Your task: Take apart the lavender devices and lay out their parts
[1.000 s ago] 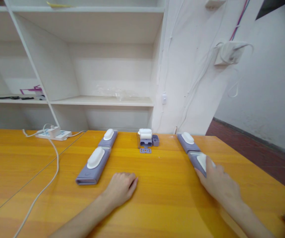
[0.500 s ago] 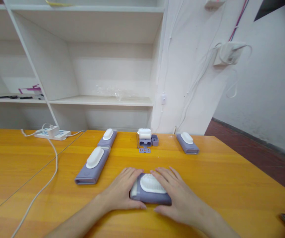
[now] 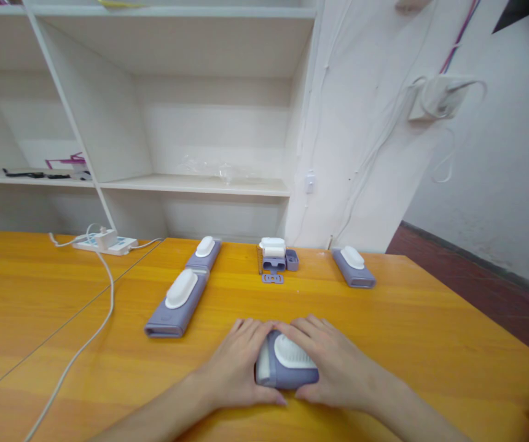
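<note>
Head-worn view, forward and down across a wooden tabletop [image 3: 411,331].
From the near side it faces a white shelving unit [image 3: 213,110] and white wall [image 3: 324,215], both well beyond the left hand [image 3: 239,362] and right hand [image 3: 335,368], which show close, low in view.

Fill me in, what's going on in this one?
A person has both hands on a purple-and-white piece at the near side of the wooden table, the left hand and right hand gripping it from either side. Two similar pieces lie end to end on the left, another similar piece on the right, and small purple and white parts sit between them, farther back.
</note>
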Motion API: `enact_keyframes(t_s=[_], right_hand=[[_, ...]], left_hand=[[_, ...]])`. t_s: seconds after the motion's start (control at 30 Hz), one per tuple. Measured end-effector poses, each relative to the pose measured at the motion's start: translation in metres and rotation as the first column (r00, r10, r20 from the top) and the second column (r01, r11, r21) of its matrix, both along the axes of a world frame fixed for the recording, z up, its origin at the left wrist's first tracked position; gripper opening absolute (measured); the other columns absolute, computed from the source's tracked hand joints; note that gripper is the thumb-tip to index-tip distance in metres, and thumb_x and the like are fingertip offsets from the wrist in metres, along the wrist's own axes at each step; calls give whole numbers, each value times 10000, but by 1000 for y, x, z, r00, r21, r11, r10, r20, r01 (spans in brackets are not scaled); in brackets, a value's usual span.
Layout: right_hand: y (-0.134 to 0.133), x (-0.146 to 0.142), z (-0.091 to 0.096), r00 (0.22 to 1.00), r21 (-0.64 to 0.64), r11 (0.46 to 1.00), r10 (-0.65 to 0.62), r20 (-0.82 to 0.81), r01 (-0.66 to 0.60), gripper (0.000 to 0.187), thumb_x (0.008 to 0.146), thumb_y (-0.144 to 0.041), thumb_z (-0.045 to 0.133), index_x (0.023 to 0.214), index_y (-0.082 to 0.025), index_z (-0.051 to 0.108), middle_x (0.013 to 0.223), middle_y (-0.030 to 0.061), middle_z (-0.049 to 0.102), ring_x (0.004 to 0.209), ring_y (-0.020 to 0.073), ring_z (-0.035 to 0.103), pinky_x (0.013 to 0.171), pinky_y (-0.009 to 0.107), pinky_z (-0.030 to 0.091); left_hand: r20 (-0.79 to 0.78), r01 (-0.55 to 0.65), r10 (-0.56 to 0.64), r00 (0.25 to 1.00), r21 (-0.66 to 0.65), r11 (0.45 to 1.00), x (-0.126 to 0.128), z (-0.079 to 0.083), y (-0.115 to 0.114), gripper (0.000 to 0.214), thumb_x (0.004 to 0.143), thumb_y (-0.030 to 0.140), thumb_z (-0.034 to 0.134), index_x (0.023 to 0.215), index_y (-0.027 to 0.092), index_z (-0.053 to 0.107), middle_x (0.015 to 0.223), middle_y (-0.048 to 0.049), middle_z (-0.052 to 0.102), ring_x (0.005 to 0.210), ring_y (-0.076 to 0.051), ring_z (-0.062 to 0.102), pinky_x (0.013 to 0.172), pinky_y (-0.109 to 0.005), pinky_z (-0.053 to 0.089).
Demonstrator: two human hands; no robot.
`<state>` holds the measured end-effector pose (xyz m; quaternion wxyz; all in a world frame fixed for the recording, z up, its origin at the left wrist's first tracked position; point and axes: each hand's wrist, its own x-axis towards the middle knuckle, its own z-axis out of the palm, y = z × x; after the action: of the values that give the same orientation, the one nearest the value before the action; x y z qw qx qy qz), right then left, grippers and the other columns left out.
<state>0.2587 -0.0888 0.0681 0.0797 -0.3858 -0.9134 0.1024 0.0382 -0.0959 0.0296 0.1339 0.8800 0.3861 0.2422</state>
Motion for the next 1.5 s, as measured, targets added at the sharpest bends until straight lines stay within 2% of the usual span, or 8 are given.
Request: enact_keyframes(t_s=[0.27,0.5,0.7,0.87,1.0,1.27,1.37,1.5], right_hand=[[8,34,-10,976,96,972,-215,-20,216,901,564,-368,711,1369,-265,319,1095,82,524,978,266,486,876,399,377],[-1,29,-7,889,177,879,-456,45,442,800,710,-470,578,1411,-297,233,1099,123,548,824,307,589,724,451,436],[2,24,-1,831,-153,839,-541,-131,522,712,699,-472,598,1343,-238,405,1190,130,570,1037,341,547,882,470,388],[0,21,3,570,-779,608,-699,-433,155,695,716,-467,618,1339,-260,389,1276,55,530,1135,254,504,944,371,384],[-7,13,1,354,-869,442,-794,-494,-221,552,760,-413,597,1276,-284,449,1186,23,590,1065,218,554,870,327,435],[-13,-3,-16,115,-802,496,-823,-557,-332,627,753,-393,626,1311,-289,360,1076,50,607,929,214,591,810,358,468],[-19,-9,-12,78,-708,613,-734,-674,-350,720,733,-333,660,1342,-327,276,1177,41,555,1031,218,552,890,379,437],[-20,-6,-6,167,-636,712,-617,-769,-298,842,671,-306,714,1350,-332,217,1279,46,482,1126,233,495,955,397,396]], left_hand=[[64,-290,293,954,-47,956,-36,-11,12,765,655,580,645,1264,199,383,1201,-122,499,1113,-299,461,951,-458,365],[60,-115,120,991,-82,990,-29,-1,39,719,721,448,638,1324,212,326,1394,-129,315,1283,-270,322,1050,-434,295],[-15,-99,100,995,66,993,-21,11,63,607,710,406,651,1254,227,453,1321,-127,389,1226,-295,371,1014,-467,317],[144,-159,165,976,-54,986,-22,5,63,542,812,403,524,1300,208,393,1267,-87,501,1145,-215,483,999,-365,367],[183,-208,238,954,-170,963,-23,-4,64,523,824,473,489,1274,209,438,1274,-66,526,1143,-222,502,985,-359,384],[194,-253,252,948,-19,967,-13,2,50,570,866,488,401,1348,190,352,1393,-116,370,1280,-258,326,1072,-470,230],[175,-70,70,982,-8,998,5,24,20,866,695,592,595,1396,218,252,1429,-125,299,1294,-321,280,1063,-520,216],[198,137,-88,976,-249,959,29,45,-15,1142,577,544,719,1438,247,30,1440,-118,273,1261,-307,349,1020,-452,335]])
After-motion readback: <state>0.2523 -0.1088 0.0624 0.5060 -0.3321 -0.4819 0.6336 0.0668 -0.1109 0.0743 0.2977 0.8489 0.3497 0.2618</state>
